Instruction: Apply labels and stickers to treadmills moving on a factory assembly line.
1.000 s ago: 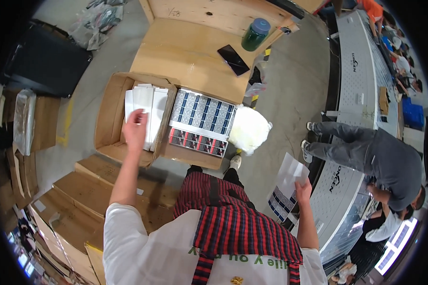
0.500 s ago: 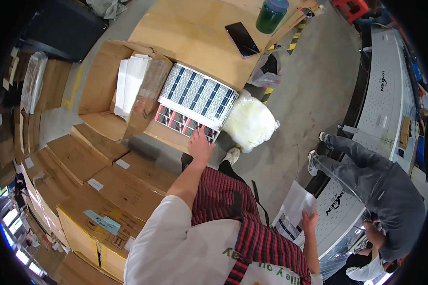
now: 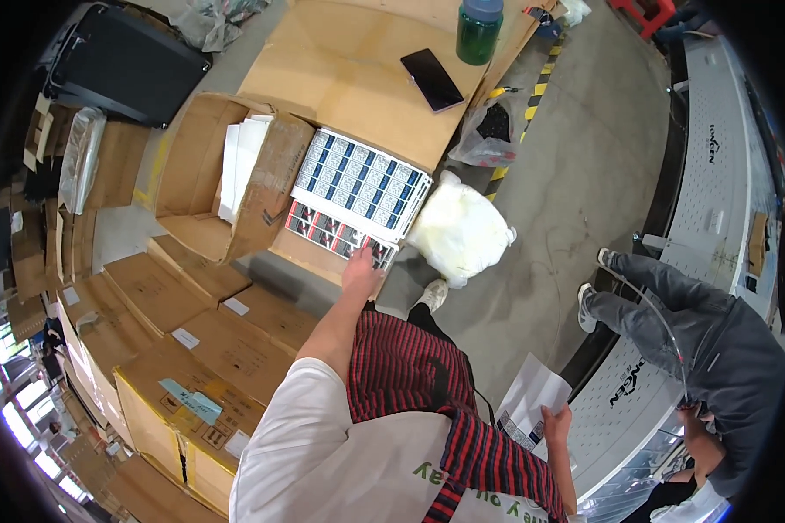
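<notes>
My left hand [image 3: 360,272] reaches to the near edge of a red-and-black printed sheet [image 3: 324,228]. Its fingers are stretched out, with the tips on the sheet. Partly covering that sheet is a stack of white label sheets [image 3: 358,179] with blue blocks and square codes. Both rest on a cardboard-topped table [image 3: 340,52]. Low on the right, my right hand [image 3: 556,424] is closed on the edge of a white sheet of labels [image 3: 532,392], holding it beside my striped apron. Blue-printed labels show at that sheet's lower part.
Left of the labels stands an open carton [image 3: 266,187] with white paper [image 3: 242,166] inside. A black phone [image 3: 432,80] and green bottle [image 3: 479,35] are on the table. A full white bag [image 3: 462,228] sits right of it. Closed cartons [image 3: 244,344] fill the left; another person [image 3: 706,349] bends at right.
My left hand has shifted slightly along the red-and-black sheet's near edge, and its fingers look less spread. The right hand still holds its sheet, now a little lower. The whole view has shifted slightly.
</notes>
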Demonstrator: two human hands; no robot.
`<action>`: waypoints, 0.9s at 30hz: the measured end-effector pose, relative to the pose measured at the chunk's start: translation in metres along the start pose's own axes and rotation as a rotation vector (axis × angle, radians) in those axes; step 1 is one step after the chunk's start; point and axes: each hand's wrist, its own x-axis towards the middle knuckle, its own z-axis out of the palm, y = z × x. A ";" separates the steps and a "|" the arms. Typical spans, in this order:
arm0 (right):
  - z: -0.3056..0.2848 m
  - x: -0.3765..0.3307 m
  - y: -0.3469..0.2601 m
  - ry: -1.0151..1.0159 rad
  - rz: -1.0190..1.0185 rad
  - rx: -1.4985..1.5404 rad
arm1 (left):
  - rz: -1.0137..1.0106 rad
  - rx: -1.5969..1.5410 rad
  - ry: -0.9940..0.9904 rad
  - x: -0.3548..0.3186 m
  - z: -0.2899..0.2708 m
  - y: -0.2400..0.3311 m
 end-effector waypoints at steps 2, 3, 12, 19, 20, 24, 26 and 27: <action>-0.001 0.000 0.000 -0.026 -0.002 -0.040 | 0.016 -0.019 0.004 0.005 -0.002 -0.014; 0.000 -0.001 -0.006 -0.059 0.000 -0.086 | 0.022 -0.039 0.003 0.008 0.000 -0.023; 0.042 -0.022 -0.072 -0.017 -0.035 -0.014 | 0.067 0.025 0.119 0.025 -0.025 -0.031; 0.070 -0.022 -0.115 -0.081 -0.055 0.008 | 0.087 -0.247 0.156 0.030 -0.047 -0.047; 0.074 -0.023 -0.120 -0.084 -0.072 -0.009 | 0.088 -0.327 0.105 0.029 -0.049 -0.051; 0.090 -0.031 -0.144 -0.090 -0.117 -0.040 | 0.129 -0.456 -0.008 0.033 -0.058 -0.063; 0.097 -0.035 -0.157 -0.104 -0.112 -0.022 | 0.108 -0.483 -0.070 0.038 -0.053 -0.073; 0.102 -0.036 -0.164 -0.121 -0.109 0.000 | 0.068 -0.594 -0.111 0.042 -0.043 -0.083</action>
